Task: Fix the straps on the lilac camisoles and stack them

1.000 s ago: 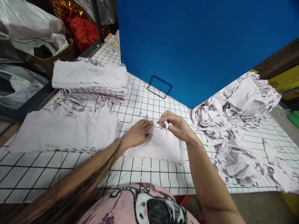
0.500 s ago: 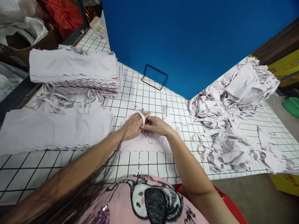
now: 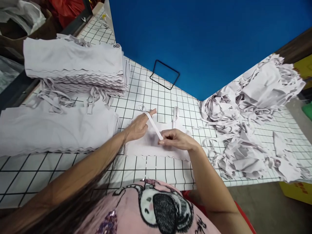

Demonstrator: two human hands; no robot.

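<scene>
A white strappy garment piece, like a camisole top (image 3: 143,148), lies flat on the grid-patterned cloth in front of me. My left hand (image 3: 138,127) rests on its left part, fingers stretched out flat, with a white strap (image 3: 153,124) crossing over them. The strap's lower end is pinched between thumb and fingers of my right hand (image 3: 175,139), just above the garment, so the strap runs taut between the hands. A second strap (image 3: 175,115) lies looped at the garment's upper right edge.
Two stacks of similar white garments, a rear stack (image 3: 73,58) and a nearer stack (image 3: 56,130), lie to the left. Heaped white fabric scraps (image 3: 243,152) cover the right side. A black rectangular wire frame (image 3: 164,74) touches the blue panel (image 3: 190,39) behind.
My right hand has moved right and toward me, away from my left hand, drawing the strap out straight. My left hand stays on the garment. The view has shifted slightly.
</scene>
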